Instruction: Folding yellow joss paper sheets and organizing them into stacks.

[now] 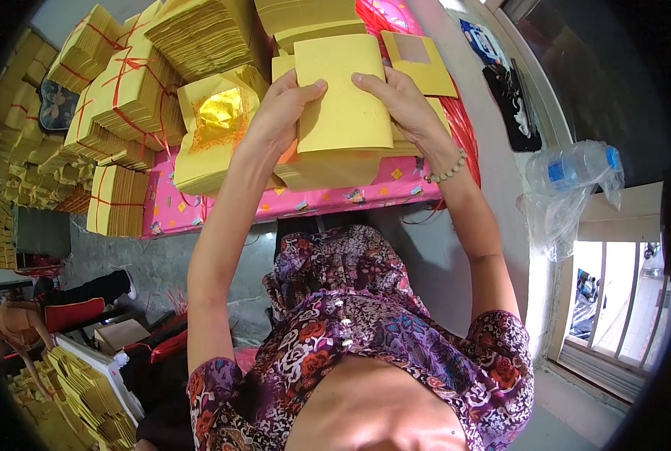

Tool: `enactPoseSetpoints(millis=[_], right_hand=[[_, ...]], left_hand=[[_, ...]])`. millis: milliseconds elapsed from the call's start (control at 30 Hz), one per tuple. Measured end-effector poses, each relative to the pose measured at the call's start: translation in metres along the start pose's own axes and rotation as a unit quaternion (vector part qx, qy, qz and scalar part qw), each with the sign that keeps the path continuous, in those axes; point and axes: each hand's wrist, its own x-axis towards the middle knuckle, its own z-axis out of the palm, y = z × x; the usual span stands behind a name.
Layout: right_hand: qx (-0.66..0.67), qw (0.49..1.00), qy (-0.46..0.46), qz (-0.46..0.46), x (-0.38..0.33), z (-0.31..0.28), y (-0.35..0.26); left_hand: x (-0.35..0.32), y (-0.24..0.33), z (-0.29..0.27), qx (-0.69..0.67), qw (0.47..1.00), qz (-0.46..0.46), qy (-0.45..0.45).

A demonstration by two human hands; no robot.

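Between my two hands is a yellow paper stack (pixel 343 94), its top sheet facing me, held above the pink-covered table. My left hand (pixel 286 101) grips its left edge, thumb lying on the front. On the opposite edge my right hand (pixel 403 98) has its thumb pressed on the sheet too; the other fingers of both hands are hidden behind the paper. How thick the held paper is, I cannot tell. Beneath it sits another yellow paper pile (pixel 328 171). Left of my left hand, a gold foil piece (pixel 221 111) rests on a yellow stack (pixel 207 165).
Red-tied yellow paper bundles (pixel 128 94) crowd the table's left side. The pink tablecloth (pixel 305 207) shows along the near edge. Red plastic strings (pixel 463 135) hang at the right. A plastic bottle (pixel 576 165) in a clear bag lies by the window. Another person (pixel 19 323) sits at lower left.
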Motion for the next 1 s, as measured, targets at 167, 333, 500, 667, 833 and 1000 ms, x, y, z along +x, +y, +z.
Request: enactPoseSetpoints(millis=[167, 333, 500, 667, 833, 1000], right_hand=[[-0.011, 0.999, -0.023, 0.028, 0.001, -0.005, 0.002], [0.007, 1.000, -0.009, 0.027, -0.002, -0.004, 0.005], [-0.008, 1.000, -0.003, 0.015, -0.002, -0.004, 0.003], [-0.012, 1.000, -0.022, 0.012, 0.001, -0.007, 0.003], [-0.028, 0.999, -0.026, -0.034, -0.003, 0.001, -0.002], [-0.067, 0.993, -0.019, -0.097, -0.013, 0.002, -0.003]], left_hand=[[0.003, -0.001, -0.002, -0.011, 0.999, -0.039, 0.002], [0.005, -0.003, -0.001, -0.014, 0.999, -0.045, 0.004], [0.005, -0.002, 0.001, -0.010, 0.999, -0.043, 0.002], [0.003, 0.001, 0.006, 0.032, 0.999, -0.014, 0.033], [0.001, -0.004, 0.005, 0.028, 0.998, 0.053, 0.013], [-0.012, -0.007, 0.017, 0.052, 0.987, 0.155, 0.000]])
